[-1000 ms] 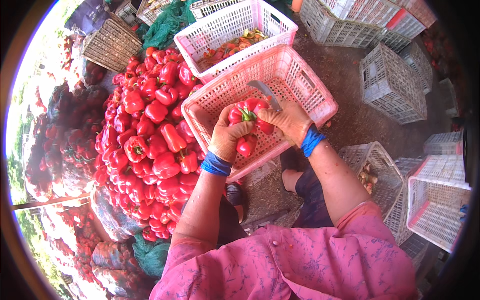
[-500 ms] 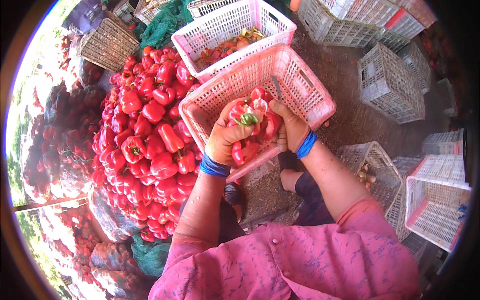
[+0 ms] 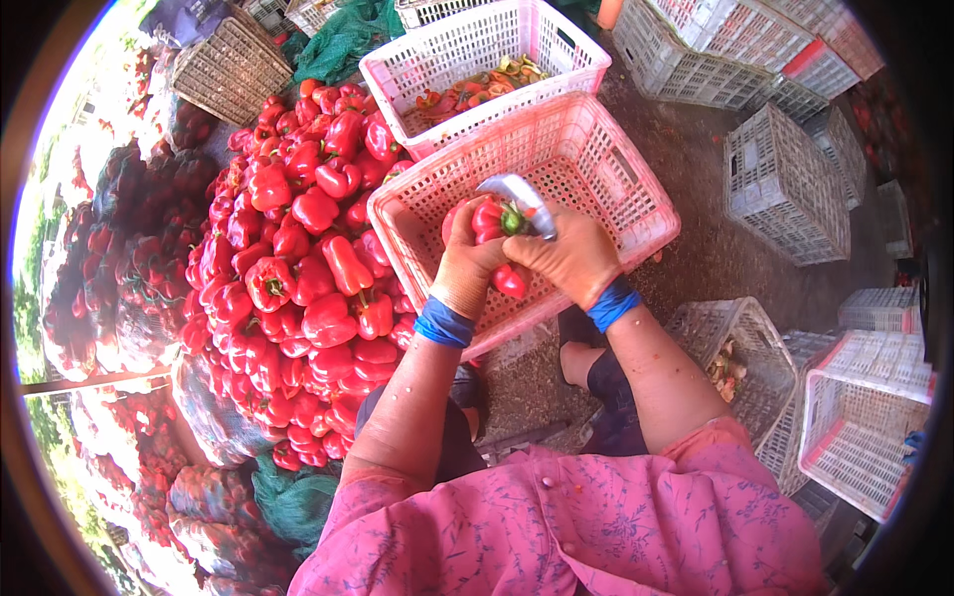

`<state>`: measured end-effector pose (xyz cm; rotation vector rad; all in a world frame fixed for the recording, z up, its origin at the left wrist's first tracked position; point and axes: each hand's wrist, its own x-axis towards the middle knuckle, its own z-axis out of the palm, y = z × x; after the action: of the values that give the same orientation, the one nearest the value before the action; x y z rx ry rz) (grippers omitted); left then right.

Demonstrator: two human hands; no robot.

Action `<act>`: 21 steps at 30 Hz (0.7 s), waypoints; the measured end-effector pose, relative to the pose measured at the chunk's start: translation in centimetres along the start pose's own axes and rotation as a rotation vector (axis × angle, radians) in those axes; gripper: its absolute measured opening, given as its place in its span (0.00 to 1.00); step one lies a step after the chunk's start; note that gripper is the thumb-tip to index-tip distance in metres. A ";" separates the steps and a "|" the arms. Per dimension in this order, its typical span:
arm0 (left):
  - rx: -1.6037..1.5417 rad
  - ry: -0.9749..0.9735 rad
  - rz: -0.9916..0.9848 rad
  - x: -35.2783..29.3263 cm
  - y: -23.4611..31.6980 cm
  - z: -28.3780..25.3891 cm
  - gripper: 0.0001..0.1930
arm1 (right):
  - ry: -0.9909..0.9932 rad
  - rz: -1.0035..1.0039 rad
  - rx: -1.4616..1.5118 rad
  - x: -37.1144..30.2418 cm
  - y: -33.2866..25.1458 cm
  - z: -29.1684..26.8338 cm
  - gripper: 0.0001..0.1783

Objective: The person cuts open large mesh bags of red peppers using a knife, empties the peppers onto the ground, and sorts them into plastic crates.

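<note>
Above the pink-stained plastic crate (image 3: 621, 243), my left hand (image 3: 467, 263) is closed around a red bell pepper (image 3: 487, 221) with its green stem turned up to the right. My right hand (image 3: 573, 254) grips a knife (image 3: 519, 189) with a broad curved blade; its handle is hidden in the fingers. The blade's end lies above and beside the stem. Another red pepper piece (image 3: 511, 281) shows below, between my hands; what holds it is hidden. Both wrists carry blue bands.
A large heap of red peppers (image 3: 298, 288) rises at my left. Behind the pink crate, a white crate (image 3: 383, 84) holds pepper scraps (image 3: 477, 91). Several crates stand at right, among them an upright one (image 3: 785, 184) and one with scraps (image 3: 696, 318). Green netting (image 3: 293, 502) lies lower left.
The opened pepper with pale insides no longer shows between my hands; a pepper with a whole-looking green stem is there now. The knife blade has swung up and left, over the pepper.
</note>
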<state>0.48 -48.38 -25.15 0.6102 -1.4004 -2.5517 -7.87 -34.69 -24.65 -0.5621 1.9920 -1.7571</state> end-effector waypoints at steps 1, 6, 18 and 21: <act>0.011 0.012 0.013 0.0 0.0 0.4 0.34 | -0.056 -0.017 -0.076 -0.2 -0.1 0.2 0.30; 0.202 -0.147 0.006 -0.7 0.4 0.3 0.33 | 0.119 0.154 -0.134 -0.4 -1.1 0.8 0.20; 0.518 -0.013 -0.218 -2.2 1.5 -0.4 0.48 | 0.270 0.367 0.254 -3.5 -6.0 -2.1 0.22; 1.221 0.043 0.012 -3.0 3.2 -4.8 0.45 | 0.346 0.488 -0.002 -6.2 -7.0 -8.8 0.23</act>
<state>5.06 -52.83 -23.93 0.7391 -2.8066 -1.3707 -7.54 -24.80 -16.46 0.2377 2.1177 -1.6140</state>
